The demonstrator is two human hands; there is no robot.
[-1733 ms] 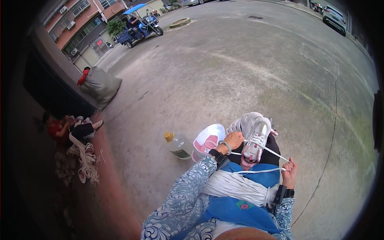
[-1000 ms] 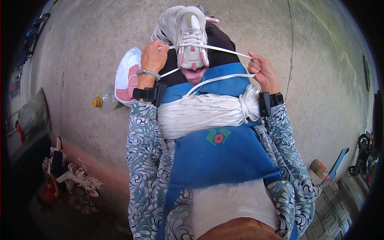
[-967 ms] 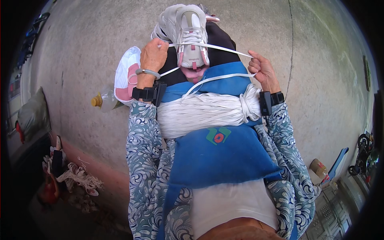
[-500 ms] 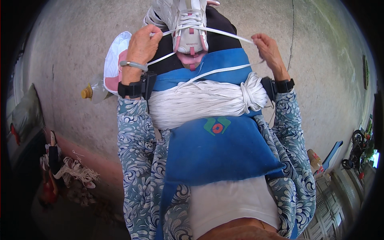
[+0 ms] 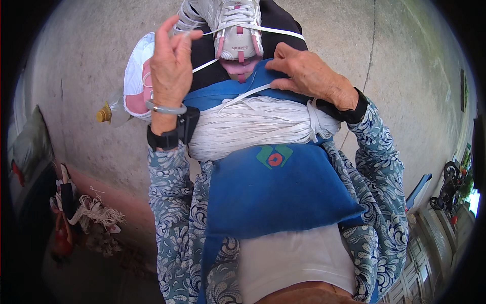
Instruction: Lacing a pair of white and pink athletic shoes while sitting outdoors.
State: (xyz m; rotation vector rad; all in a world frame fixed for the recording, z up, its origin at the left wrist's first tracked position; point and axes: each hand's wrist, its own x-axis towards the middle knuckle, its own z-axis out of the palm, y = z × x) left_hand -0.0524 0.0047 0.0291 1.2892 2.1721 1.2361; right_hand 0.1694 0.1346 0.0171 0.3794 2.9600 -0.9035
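On your lap lies a bundle of white laces (image 5: 253,126). Your right hand (image 5: 306,73) parts thumb and forefinger beside a loose strand (image 5: 255,91); your left hand (image 5: 171,66) parts likewise. Neither grip can be told. Beyond, between your thighs, the grey-white, pink-trimmed shoe (image 5: 239,44) is threaded, its lace (image 5: 281,31) untied.

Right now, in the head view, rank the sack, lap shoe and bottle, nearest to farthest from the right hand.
From the right hand:
1. Lap shoe, ahead and left
2. Bottle, on the ground, left
3. Sack, far left
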